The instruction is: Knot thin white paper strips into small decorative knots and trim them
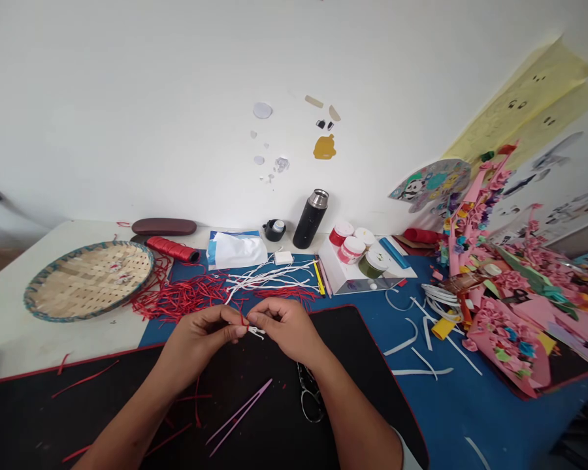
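Observation:
My left hand and my right hand meet over the black mat, fingertips pinched together. Between them sits a small twist of red and white paper strips. Both hands are closed on this little piece. Purple tweezers lie on the mat just below my hands. Scissors lie partly under my right forearm. A heap of red paper strips and a bundle of white strips lie just beyond my hands.
A woven bamboo tray sits at the left, a red cord spool and tissue pack behind. A black flask and paint jars stand at the back. Pink paper crafts crowd the right; loose white strips litter the blue cloth.

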Available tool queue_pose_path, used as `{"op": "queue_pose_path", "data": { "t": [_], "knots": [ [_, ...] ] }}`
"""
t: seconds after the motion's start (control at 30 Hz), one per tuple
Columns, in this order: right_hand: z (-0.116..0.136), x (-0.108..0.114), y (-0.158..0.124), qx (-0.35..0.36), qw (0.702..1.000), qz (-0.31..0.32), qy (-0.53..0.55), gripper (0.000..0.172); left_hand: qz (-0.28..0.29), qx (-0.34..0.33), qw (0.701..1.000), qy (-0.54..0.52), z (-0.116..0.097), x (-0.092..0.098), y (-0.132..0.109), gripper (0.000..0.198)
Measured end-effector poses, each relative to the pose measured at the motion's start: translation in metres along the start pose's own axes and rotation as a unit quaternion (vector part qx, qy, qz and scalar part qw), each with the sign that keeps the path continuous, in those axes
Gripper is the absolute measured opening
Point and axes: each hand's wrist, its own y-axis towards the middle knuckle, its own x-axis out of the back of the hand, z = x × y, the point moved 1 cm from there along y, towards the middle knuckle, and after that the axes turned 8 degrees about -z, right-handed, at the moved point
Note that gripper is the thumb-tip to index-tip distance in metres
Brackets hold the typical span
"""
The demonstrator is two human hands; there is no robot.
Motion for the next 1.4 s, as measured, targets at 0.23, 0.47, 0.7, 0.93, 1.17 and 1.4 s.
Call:
{"op": "queue_pose_path", "data": {
  "t": [0.23,0.47,0.7,0.93,1.17,1.4],
  "knots": [
    [-0.001,-0.019,-0.005,-0.057,0.995,0.05,0.065,0.039,-0.066,-0.035,0.997,-0.004,-0.006,0.001,0.001,0.014],
    [-0.006,-0.026,-0.006,-0.064,0.992,0.056,0.09,0.04,-0.114,-0.003,0.991,0.075,0.003,0.003,0.002,0.018],
    [-0.004,-0.028,-0.008,-0.08,0.992,0.059,0.073,0.029,-0.153,0.005,0.985,0.08,0.009,0.005,0.004,0.023],
    [-0.004,-0.026,-0.009,-0.036,0.999,0.017,0.028,0.022,-0.153,0.04,0.987,0.022,0.012,0.006,0.008,0.029],
    [-0.002,-0.022,-0.009,0.005,0.999,-0.034,-0.008,0.021,-0.127,0.08,0.987,-0.06,0.019,0.003,0.009,0.032],
    [0.001,-0.02,-0.01,0.027,0.998,-0.042,-0.029,0.021,-0.11,0.073,0.991,-0.032,0.016,0.0,0.01,0.034]
  ]
}}
